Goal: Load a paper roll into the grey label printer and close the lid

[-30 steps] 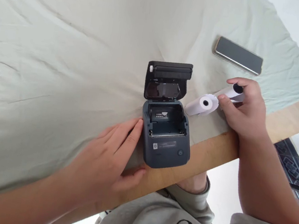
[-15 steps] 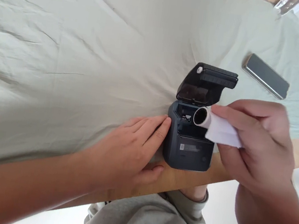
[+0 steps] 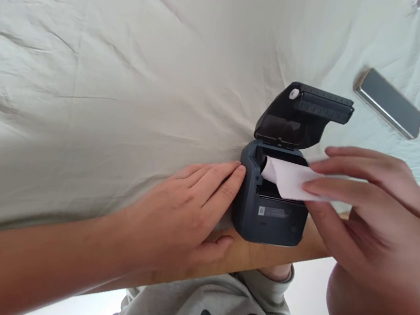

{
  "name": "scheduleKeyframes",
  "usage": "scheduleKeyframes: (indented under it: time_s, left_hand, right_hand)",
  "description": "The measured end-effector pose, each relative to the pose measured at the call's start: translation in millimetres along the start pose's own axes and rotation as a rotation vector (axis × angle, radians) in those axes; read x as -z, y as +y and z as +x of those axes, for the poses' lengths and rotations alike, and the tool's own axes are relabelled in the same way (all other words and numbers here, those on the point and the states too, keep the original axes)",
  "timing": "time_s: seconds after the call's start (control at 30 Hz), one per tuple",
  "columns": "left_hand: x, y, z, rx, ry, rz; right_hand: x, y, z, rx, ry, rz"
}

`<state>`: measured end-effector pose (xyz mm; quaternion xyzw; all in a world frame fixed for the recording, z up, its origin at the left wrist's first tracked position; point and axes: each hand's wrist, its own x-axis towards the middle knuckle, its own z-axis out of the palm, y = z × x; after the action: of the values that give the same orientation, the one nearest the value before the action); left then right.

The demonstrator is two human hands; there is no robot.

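Observation:
A small dark blue label printer (image 3: 269, 223) stands near the table's front edge with its black lid (image 3: 297, 115) raised. Inside its compartment lies a white paper roll (image 3: 289, 176), the left end against the compartment's left side. My right hand (image 3: 375, 207) pinches the right part of the roll and its loose paper between thumb and fingers. Against the printer's left side rest the fingertips of my left hand (image 3: 199, 203), fingers stretched out and thumb a little apart. The roll's right end is hidden behind my fingers.
A dark grey rectangular block (image 3: 389, 102) with a shiny edge lies on the cloth to the back right. Wrinkled pale green cloth (image 3: 129, 63) covers most of the table. The bare wooden edge (image 3: 246, 256) runs along the front, above my lap.
My right hand has lowered the paper roll into the printer's compartment, turning its open end to the left. My left hand stays at the printer's side. The view has shifted slightly.

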<state>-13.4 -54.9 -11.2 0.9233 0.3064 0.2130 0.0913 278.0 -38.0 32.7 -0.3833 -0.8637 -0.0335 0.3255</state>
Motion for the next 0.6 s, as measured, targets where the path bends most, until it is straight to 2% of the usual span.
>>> scheduleKeyframes:
  time_s: [0.2,0.43,0.6]
  left_hand:
    - [1.4,-1,-1,0.04,0.004,-0.027]
    - [1.7,-3,-2,0.029,0.001,-0.054]
    - [0.8,-5,-2,0.031,-0.001,-0.072]
  right_hand:
    - [6,-5,-12,-0.009,-0.122,0.05]
    - [1,-7,1,-0.094,-0.103,-0.018]
    - [16,1,16,-0.056,-0.299,-0.034]
